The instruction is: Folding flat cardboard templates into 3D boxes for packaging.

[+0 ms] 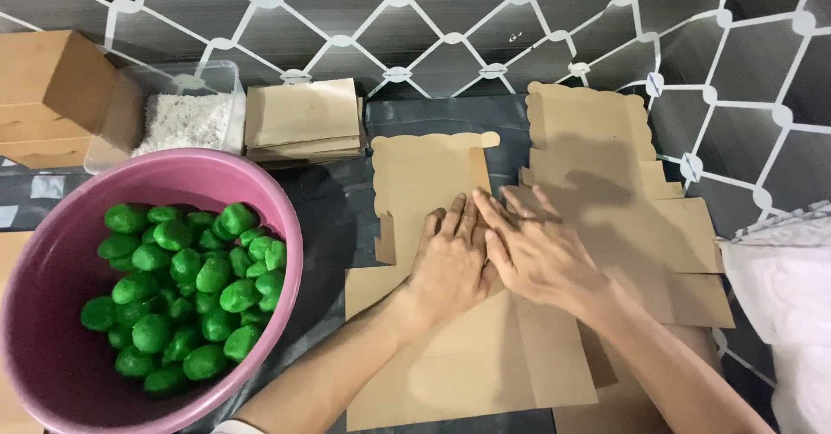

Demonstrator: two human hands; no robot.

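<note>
Both my hands press flat on an unfolded brown cardboard box blank (467, 356) lying on the dark table. My left hand (450, 261) lies palm down with fingers together, pointing away from me. Overlapping its fingertips from the right, my right hand (537, 252) rests palm down too. Neither hand grips anything. A second flat box blank with a scalloped edge (597, 148) lies under and to the right of the first.
A pink basin (277, 200) full of green balls (182, 287) sits at the left. Behind it stand a clear tub of white shreds (186, 118), a stack of folded brown blanks (303, 118) and closed cardboard boxes (48, 92). White cloth (783, 287) lies at the right edge.
</note>
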